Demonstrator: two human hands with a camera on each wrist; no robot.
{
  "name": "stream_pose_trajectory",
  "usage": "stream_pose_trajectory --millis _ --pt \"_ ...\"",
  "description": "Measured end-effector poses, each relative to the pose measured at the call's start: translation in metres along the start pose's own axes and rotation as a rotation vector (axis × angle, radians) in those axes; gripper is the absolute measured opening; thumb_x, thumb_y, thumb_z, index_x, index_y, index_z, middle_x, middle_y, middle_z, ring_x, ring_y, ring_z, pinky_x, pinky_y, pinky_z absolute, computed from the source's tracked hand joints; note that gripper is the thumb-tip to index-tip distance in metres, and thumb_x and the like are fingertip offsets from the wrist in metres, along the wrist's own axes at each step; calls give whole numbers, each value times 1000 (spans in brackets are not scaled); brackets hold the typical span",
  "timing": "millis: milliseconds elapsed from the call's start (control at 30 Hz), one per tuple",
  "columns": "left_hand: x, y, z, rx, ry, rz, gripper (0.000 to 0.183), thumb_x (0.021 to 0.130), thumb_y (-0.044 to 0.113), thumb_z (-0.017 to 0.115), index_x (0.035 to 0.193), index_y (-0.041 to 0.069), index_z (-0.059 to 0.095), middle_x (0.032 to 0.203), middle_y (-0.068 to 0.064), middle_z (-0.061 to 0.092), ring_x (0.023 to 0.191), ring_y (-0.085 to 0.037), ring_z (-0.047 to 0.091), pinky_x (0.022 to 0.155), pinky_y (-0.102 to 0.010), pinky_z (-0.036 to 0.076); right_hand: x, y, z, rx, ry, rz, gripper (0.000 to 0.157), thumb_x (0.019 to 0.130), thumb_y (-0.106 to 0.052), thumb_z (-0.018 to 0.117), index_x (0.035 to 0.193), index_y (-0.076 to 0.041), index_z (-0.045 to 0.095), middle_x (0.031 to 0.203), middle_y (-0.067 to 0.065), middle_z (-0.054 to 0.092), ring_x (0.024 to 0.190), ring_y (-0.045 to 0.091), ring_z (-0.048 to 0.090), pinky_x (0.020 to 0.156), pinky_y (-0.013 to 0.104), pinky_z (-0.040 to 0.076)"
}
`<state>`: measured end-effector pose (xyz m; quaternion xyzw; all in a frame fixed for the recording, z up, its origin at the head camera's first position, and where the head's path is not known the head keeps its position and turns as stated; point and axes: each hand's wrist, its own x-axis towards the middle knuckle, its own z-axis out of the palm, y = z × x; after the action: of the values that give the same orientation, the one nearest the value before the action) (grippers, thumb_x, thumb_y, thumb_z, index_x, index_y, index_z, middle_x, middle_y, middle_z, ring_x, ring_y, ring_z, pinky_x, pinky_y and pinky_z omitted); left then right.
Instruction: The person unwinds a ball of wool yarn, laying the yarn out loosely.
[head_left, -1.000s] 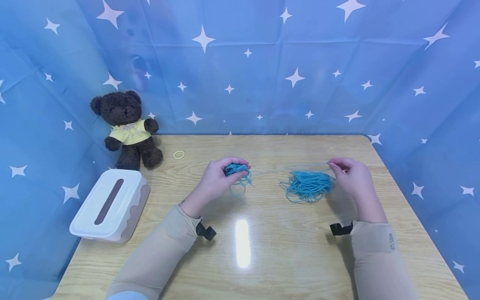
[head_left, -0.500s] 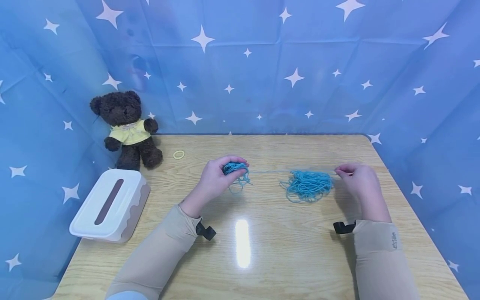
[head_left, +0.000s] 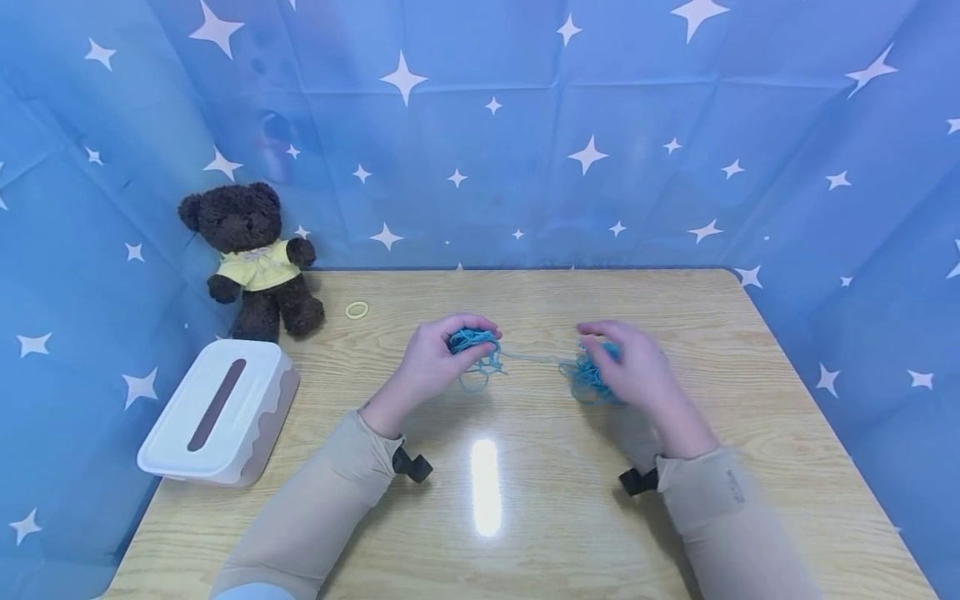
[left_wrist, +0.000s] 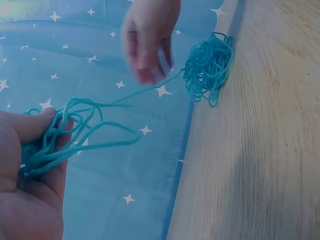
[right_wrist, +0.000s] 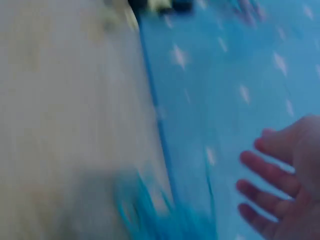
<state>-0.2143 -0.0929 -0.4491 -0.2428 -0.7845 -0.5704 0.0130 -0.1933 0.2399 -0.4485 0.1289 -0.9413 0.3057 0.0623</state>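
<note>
Loops of turquoise yarn [head_left: 476, 338] are gripped between the thumb and fingers of my left hand [head_left: 431, 360], left of the table's middle. In the left wrist view, several loops of that yarn [left_wrist: 82, 131] stick out past the fingertips. A single strand [left_wrist: 150, 89] joins them to a loose yarn pile [left_wrist: 209, 70] on the table. My right hand [head_left: 636, 367] hovers over the pile [head_left: 587, 382] in the head view, hiding much of it. Its fingers [right_wrist: 272, 172] are spread and hold nothing in the blurred right wrist view.
A brown teddy bear [head_left: 243, 221] in a yellow shirt sits at the back left. A white lidded box [head_left: 213, 408] with a slot stands before it. Near the bear lies a small yellow ring [head_left: 357, 310]. Behind the wooden table [head_left: 570, 500] hangs a blue star-patterned cloth [head_left: 480, 208].
My right hand pinched the strand and drew it rightward. Now it has let go and swung left over the pile. My left hand has stayed almost still with its yarn.
</note>
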Motion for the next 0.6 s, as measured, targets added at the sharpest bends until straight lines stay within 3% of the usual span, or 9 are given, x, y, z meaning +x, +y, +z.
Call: stream_pose_trajectory --millis 133,200,400,600 --pt "0 0 2 -9 -19 12 21 100 21 83 121 21 81 121 2 84 113 -18 80 97 -35 66 0 -35 33 53 8 -184 37 113 -28 64 146 -12 70 147 14 73 140 39 66 116 62 53" --pt "0 0 2 0 -28 21 21 101 21 83 121 21 81 121 2 84 112 -18 80 98 -35 66 0 -47 45 62 6 -224 36 112 -28 66 145 -13 71 145 11 74 140 37 66 117 61 54" --pt "0 -2 6 18 -41 37 22 100 21 83 122 21 81 121 2 84 111 -18 80 95 -33 67 -1 -58 64 95 50 -270 24 109 -22 72 130 -14 80 128 7 82 126 32 74 111 58 58" --pt "-1 -2 6 17 -36 35 22 101 21 83 123 22 81 121 2 84 111 -17 80 95 -33 67 0 -56 59 81 103 -259 14 107 -18 74 116 -13 83 116 7 84 115 31 77 108 56 60"
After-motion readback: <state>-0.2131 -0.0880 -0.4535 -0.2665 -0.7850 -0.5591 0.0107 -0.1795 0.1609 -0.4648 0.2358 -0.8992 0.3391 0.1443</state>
